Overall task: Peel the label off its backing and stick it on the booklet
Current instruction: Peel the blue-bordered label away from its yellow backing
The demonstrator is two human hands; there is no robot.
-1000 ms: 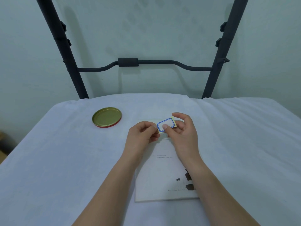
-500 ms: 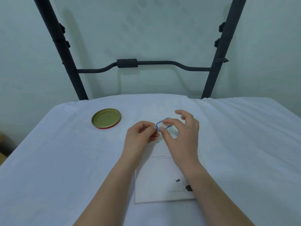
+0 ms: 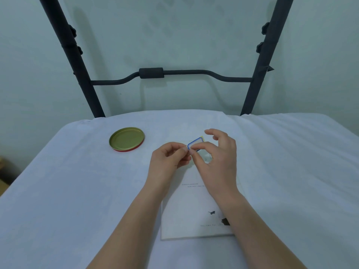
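Above the booklet (image 3: 194,216), both hands pinched the label (image 3: 196,144) at its near corner, left hand (image 3: 168,159) and right hand (image 3: 217,162) fingertips together on it; thin, floppy and sticky, it probably wanted edge-only handling.

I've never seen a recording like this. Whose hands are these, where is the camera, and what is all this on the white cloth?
There is no machine here: a person wears a wide-angle camera on the head, so you look down along both bare forearms. The left hand and right hand meet above a white booklet lying flat on the cloth. Between their fingertips they pinch a small label with a blue border; a sliver of yellowish backing shows at its far edge. Whether it has begun to peel is too small to tell. To the left lies a round gold lid with a red rim. Behind stands a dark metal frame against a pale wall.
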